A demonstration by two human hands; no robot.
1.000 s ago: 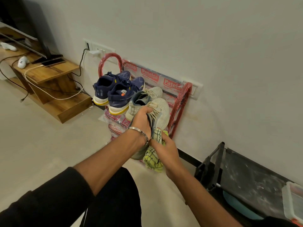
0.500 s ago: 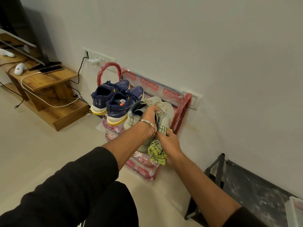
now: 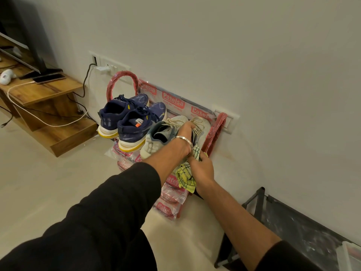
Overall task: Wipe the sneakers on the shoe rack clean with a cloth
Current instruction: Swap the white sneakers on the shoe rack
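A person bends over a red shoe rack [image 3: 214, 132] against a white wall, the left hand [image 3: 185, 132] curled round the laces and tongue of a pale grey sneaker [image 3: 203, 124] at the rack's right end, its mate [image 3: 154, 143] sitting just to the left of it on the top shelf. The right hand [image 3: 203, 169], just in front of the rack's right post, grips a bunched yellow checked cloth [image 3: 184, 178], fingers closed round it, the cloth's upper corner touching the held sneaker's side. A pair of navy sneakers [image 3: 127, 118] with yellow-edged soles stands at the rack's left end, untouched by either hand. By the look of it the wiping is under way on the grey pair; whether the navy pair has been cleaned cannot be told, and no shoe shows dirt plainly enough to judge. The held sneaker's heel and sole are hidden behind both hands, the lower shelves are covered by printed plastic wrap [image 3: 172, 194], and a dark rack [image 3: 293, 222] to the right of the red one is cut off by the frame
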